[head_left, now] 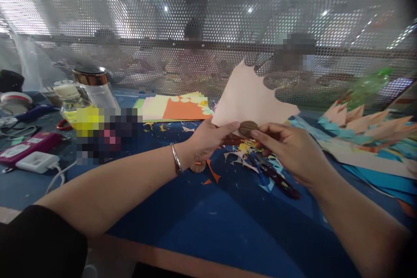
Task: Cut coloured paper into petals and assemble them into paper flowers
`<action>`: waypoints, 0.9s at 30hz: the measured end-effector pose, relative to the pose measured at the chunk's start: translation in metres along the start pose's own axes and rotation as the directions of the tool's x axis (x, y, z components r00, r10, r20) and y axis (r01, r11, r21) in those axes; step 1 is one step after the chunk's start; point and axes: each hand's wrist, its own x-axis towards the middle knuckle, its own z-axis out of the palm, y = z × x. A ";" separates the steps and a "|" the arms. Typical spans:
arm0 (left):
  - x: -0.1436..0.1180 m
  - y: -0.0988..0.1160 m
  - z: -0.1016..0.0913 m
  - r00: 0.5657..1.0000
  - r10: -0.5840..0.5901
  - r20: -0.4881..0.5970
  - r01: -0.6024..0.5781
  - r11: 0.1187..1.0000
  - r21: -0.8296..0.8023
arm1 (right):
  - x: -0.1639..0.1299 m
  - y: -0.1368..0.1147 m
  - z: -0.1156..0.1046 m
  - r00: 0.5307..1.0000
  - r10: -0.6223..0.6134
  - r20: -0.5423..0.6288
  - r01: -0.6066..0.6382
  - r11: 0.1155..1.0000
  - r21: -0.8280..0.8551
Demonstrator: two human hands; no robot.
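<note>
My left hand (208, 139) pinches the lower edge of a pale peach paper sheet (247, 95) whose upper right side is cut in scallops. A silver bangle circles that wrist. My right hand (286, 147) holds a small brown oval paper piece (246, 127) against the sheet's bottom edge, fingertips touching it. Both hands hover over the blue table mat (211, 221), above small scissors (273, 176) with red and blue handles lying among paper scraps.
A stack of coloured sheets (177, 107) lies behind the hands. Cut peach and blue paper shapes (368, 130) spread at the right. Jars (94, 84), a pink case (29, 145) and a white charger (35, 161) sit at the left. A perforated screen (208, 30) stands behind.
</note>
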 end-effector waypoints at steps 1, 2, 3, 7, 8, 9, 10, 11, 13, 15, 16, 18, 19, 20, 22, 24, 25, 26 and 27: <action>0.000 -0.001 -0.001 1.000 0.018 0.006 -0.018 1.000 0.009 | 0.000 -0.001 0.000 1.000 -0.009 0.012 0.009 1.000 -0.004; -0.001 -0.002 -0.001 0.999 0.032 0.007 -0.032 0.999 0.013 | 0.000 -0.002 0.000 1.000 -0.015 0.021 0.015 1.000 -0.006; -0.002 -0.003 -0.001 0.999 0.041 0.001 -0.042 0.999 0.015 | 0.000 -0.002 0.000 0.999 -0.019 0.027 0.019 1.000 -0.007; -0.004 -0.001 0.002 0.998 0.042 -0.046 -0.041 0.999 0.023 | -0.001 -0.001 0.002 1.000 0.004 0.026 -0.003 1.000 -0.029; -0.004 0.000 0.003 0.997 0.046 -0.065 -0.044 0.999 0.029 | -0.001 0.000 0.003 1.000 0.012 0.028 -0.011 0.999 -0.044; -0.004 0.002 0.004 0.995 0.052 -0.086 -0.048 0.998 0.042 | 0.000 0.001 0.003 0.999 0.014 0.037 -0.011 0.998 -0.060; -0.003 0.004 0.004 0.991 0.064 -0.115 -0.058 0.997 0.059 | 0.000 0.002 0.003 0.998 0.008 0.054 -0.005 0.997 -0.073; -0.001 0.006 0.004 0.984 0.087 -0.153 -0.076 0.994 0.077 | 0.000 0.003 0.003 0.996 -0.001 0.085 0.008 0.997 -0.080; 0.003 0.010 0.001 0.958 0.151 -0.242 -0.127 0.986 0.111 | 0.002 0.007 0.003 0.983 -0.005 0.185 0.024 0.995 -0.101; 0.010 0.011 -0.006 0.920 0.209 -0.330 -0.173 0.976 0.134 | 0.003 0.012 0.004 0.948 0.024 0.318 0.033 0.985 -0.172; 0.013 0.011 -0.010 0.904 0.220 -0.366 -0.181 0.974 0.140 | 0.003 0.014 0.004 0.928 0.037 0.372 0.053 0.972 -0.228; 0.019 0.010 -0.017 0.884 0.220 -0.413 -0.177 0.974 0.140 | 0.003 0.019 0.006 0.914 0.026 0.405 0.127 0.929 -0.347; 0.021 0.009 -0.020 0.880 0.217 -0.422 -0.175 0.975 0.136 | 0.003 0.019 0.007 0.924 0.002 0.383 0.165 0.900 -0.404; 0.022 0.007 -0.021 0.879 0.215 -0.425 -0.174 0.976 0.132 | 0.001 0.019 0.009 0.939 -0.027 0.342 0.191 0.868 -0.459; 0.024 0.006 -0.021 0.880 0.212 -0.424 -0.174 0.976 0.127 | -0.005 0.014 0.016 0.967 -0.076 0.243 0.201 0.815 -0.544; 0.023 0.005 -0.020 0.883 0.202 -0.424 -0.165 0.979 0.123 | -0.013 0.006 0.028 0.974 -0.133 0.182 0.215 0.798 -0.563; 0.023 0.005 -0.018 0.885 0.198 -0.421 -0.162 0.979 0.121 | -0.018 0.001 0.036 0.968 -0.176 0.179 0.246 0.803 -0.543; 0.022 0.005 -0.017 0.887 0.196 -0.418 -0.162 0.980 0.116 | -0.021 -0.004 0.044 0.953 -0.223 0.202 0.297 0.806 -0.512; 0.022 0.005 -0.016 0.888 0.197 -0.416 -0.165 0.980 0.111 | -0.024 -0.008 0.053 0.930 -0.268 0.253 0.361 0.795 -0.488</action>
